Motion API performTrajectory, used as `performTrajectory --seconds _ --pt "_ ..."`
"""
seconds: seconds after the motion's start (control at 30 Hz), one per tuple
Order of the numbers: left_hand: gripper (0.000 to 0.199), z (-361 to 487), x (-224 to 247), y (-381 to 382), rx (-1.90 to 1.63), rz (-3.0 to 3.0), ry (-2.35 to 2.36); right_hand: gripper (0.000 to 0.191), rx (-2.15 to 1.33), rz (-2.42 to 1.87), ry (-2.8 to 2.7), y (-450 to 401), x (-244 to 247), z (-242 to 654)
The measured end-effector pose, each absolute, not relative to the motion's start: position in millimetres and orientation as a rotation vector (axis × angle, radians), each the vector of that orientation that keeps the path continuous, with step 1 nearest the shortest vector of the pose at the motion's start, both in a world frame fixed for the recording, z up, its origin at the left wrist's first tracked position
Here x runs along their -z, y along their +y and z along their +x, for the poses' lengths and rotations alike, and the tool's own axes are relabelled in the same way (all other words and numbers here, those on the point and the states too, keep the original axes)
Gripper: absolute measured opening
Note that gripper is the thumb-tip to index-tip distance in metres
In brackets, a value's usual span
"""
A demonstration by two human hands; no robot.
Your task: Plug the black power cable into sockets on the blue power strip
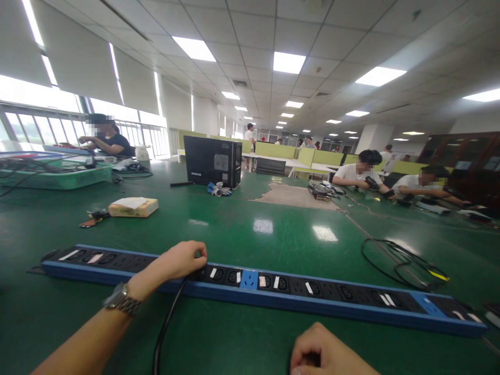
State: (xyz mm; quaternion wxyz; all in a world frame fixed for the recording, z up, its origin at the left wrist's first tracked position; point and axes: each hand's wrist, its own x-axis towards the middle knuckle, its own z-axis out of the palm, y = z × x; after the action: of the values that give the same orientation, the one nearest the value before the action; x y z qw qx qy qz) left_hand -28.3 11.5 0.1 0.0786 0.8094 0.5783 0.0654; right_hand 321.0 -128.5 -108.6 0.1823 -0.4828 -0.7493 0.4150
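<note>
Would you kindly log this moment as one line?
left hand: at black cable, over power strip | right hand: curled, apart from strip | computer tower: beyond strip

One view, head-worn: looks forward and slightly down from above the near side of the table [230, 234]. Power strip [328, 303], left hand [182, 259] and right hand [322, 351] lie close; ceiling [250, 26] recedes above, windows [39, 104] at frame left.
</note>
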Motion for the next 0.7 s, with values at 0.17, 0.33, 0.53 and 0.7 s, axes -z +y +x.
performTrajectory --seconds 0.17,0.33,0.53,0.7 --pt "0.016 -22 0 19 -0.191 2.407 1.731 0.042 -1.135 -1.413 -2.098 -131 106 321" --pt "0.025 -34 2 19 -0.238 2.379 1.698 0.041 -1.156 -1.335 -2.124 -131 106 322" --pt "0.032 -48 2 9 -0.252 2.379 1.669 0.043 -1.111 -1.415 -2.116 -132 105 320" --pt "0.029 -40 1 8 -0.196 2.369 1.807 0.048 -1.148 -1.384 -2.105 -132 102 319"
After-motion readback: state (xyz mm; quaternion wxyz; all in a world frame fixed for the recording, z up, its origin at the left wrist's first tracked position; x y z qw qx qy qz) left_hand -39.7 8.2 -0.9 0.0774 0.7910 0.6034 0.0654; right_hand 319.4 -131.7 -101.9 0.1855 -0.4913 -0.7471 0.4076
